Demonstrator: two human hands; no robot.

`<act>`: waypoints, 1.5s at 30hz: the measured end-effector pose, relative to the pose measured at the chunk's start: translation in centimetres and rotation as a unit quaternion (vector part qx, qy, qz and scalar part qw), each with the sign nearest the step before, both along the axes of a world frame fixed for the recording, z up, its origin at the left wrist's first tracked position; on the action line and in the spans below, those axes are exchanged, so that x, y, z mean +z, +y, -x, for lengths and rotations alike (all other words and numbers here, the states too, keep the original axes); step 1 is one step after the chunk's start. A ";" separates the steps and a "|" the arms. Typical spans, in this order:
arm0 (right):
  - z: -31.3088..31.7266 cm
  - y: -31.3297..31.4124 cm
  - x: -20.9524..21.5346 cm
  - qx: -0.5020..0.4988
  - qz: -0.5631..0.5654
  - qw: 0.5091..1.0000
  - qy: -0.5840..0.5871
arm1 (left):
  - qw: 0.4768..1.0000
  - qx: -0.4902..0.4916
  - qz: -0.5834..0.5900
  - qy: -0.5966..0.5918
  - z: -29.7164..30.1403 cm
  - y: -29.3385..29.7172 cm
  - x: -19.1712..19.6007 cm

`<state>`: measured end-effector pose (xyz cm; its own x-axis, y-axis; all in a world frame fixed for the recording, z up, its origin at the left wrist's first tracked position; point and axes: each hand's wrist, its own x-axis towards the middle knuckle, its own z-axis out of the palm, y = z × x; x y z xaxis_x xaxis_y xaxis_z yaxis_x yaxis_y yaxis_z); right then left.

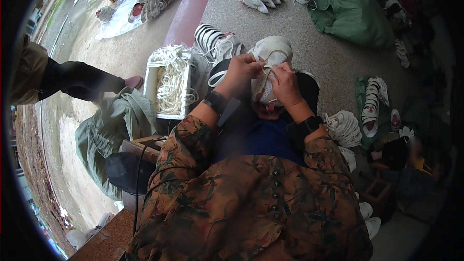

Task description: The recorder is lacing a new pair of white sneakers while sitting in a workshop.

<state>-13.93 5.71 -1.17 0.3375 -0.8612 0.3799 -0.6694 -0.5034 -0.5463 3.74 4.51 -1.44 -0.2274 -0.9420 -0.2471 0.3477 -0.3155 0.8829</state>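
Observation:
A pale sneaker (272, 47) with mesh panels rests on my lap, its toe pointing away and its reddish inside (268, 113) toward me. Over its eyelets both hands meet. My left hand (240, 72) is closed in a pinch on a white shoelace (217, 77), which hangs in a loop beside the wrist. From the other side, my right hand (286, 87) pinches the lace close to the left fingertips. Exactly which eyelet the lace runs through is too small to tell.
At my left stands a white box (151, 89) full of white laces. Stacked sneakers (215, 41) lie just ahead, others (343, 128) by my right side. A green sack (355, 14) slumps at the far right. Another person's leg (84, 79) reaches in from the left.

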 end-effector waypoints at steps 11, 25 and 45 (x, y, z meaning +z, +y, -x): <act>0.2 -0.1 -0.6 -0.001 0.006 0.999 -0.035 | 0.972 0.049 0.152 -0.173 1.5 -0.8 -0.5; 0.2 -0.5 -1.2 -0.007 0.017 0.998 -0.063 | 0.670 -0.086 0.385 -0.629 4.1 -1.8 2.3; 0.1 -0.5 -1.3 -0.033 0.037 0.997 -0.067 | 0.752 -0.029 0.331 -0.569 2.1 -3.3 -1.0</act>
<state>-13.99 5.18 -2.52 0.2234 -0.8483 0.4802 -0.6263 -0.5024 -0.5961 1.64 1.19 -2.44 -0.2679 -0.9412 0.2060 -0.7499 0.3379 0.5687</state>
